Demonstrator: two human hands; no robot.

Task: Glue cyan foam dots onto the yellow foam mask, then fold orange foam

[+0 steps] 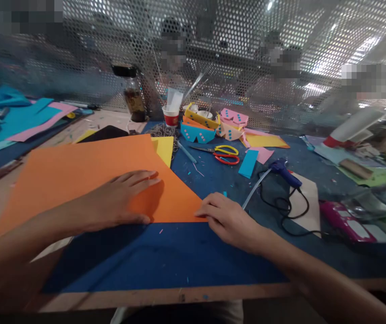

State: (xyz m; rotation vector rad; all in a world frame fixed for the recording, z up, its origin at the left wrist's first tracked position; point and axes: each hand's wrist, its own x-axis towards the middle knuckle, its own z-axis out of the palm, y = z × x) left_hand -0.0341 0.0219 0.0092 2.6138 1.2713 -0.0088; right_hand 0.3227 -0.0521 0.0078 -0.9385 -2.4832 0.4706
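Over a tabletop (118,301) with a blue covering (166,258), we are handling a broad orange sheet (88,166), which is lying in front of us, its left portion reaching past the blue and its right-hand corner sitting on it. Our left hand (122,202) is resting on the paper with fingers stretched out and thumb apart, gripping nothing; the fingers of our right hand (230,220) are bending together on the corner and, by our reading, pinching it. For a clean result, we should be spreading the left palm's weight evenly, since paper this wide is likely to be bowing or skidding under 1 fingertip. We should be pinching lightly on the right, guiding the corner without creasing it, with our 2 hands drawing gently apart so that the near edge is running straight. We should also be minding the surroundings: yellow paper (164,149) is peeking out beneath the sheet and could be shifting with it, a pink scrap (161,231) is lying just off the near edge, and 1 pair of scissors (216,151) and a glue gun (285,173) are resting clear of the sheet.
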